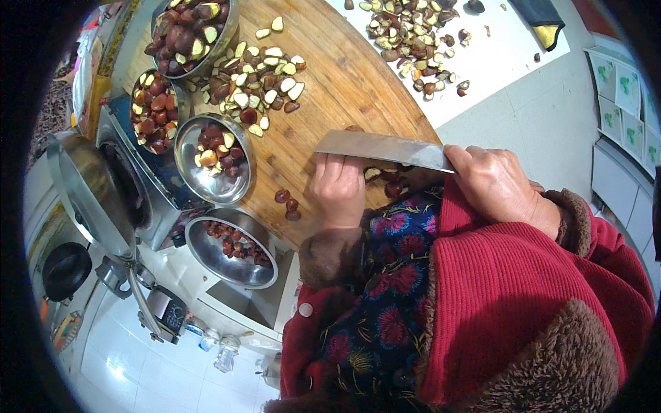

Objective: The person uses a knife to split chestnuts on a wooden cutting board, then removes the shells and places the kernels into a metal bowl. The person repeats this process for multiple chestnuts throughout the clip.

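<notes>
My right hand [494, 184] is wrapped round the handle of a wide steel cleaver [385, 149], whose blade reaches left across the wooden board [330, 69]. My left hand [339, 189] is at the blade's far end, fingers together and bent, their tips against the blade's lower edge. Whatever lies under those fingertips is hidden. Between the two hands, partly behind the blade, are several brown chestnuts [393, 188]. A few dark red chestnut pieces [288, 204] rest on the board left of my left hand. Farther up lies a heap of cut chestnuts [258, 86] with pale yellow faces.
Steel bowls of chestnuts line the board's left side: a large one [235, 38], a smaller one [180, 110], a shallow one [182, 165] and a deeper one [261, 281]. Chestnut scraps [413, 45] cover a white sheet [506, 62]. A wok [96, 193] stands at far left.
</notes>
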Tool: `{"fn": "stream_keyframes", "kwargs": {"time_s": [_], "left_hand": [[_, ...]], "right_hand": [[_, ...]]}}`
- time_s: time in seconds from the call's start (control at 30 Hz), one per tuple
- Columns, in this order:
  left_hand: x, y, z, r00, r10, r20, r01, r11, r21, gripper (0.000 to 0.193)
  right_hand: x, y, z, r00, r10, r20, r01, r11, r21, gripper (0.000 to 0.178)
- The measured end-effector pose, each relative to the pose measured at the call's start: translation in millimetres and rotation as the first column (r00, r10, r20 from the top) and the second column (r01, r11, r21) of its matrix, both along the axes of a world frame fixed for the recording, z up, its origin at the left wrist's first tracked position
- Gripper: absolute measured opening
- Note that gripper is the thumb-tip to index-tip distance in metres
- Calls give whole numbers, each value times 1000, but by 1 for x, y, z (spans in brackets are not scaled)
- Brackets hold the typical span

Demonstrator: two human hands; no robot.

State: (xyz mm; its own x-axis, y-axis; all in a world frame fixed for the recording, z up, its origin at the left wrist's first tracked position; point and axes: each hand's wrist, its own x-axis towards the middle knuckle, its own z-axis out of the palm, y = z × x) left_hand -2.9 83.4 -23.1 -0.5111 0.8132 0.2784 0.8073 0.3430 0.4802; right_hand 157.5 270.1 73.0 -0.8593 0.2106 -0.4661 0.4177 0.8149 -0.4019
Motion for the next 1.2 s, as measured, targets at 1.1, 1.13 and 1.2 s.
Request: {"fn": "stream_keyframes", "kwargs": {"time_s": [1.1,1.13,1.2], "left_hand": [[4,4,1,966,204,160,-196,978,-67,18],[6,3,-1,923,272,272,-245,961,-128,23],[5,4,-4,938,250,240,-232,967,-100,24]], "right_hand": [[-34,-4,-50,976,-121,-178,106,990,-94,12],[-25,-3,-47,972,-152,-180,136,986,-95,13],[-7,1,-45,961,-226,-163,207,970,-125,17]]}}
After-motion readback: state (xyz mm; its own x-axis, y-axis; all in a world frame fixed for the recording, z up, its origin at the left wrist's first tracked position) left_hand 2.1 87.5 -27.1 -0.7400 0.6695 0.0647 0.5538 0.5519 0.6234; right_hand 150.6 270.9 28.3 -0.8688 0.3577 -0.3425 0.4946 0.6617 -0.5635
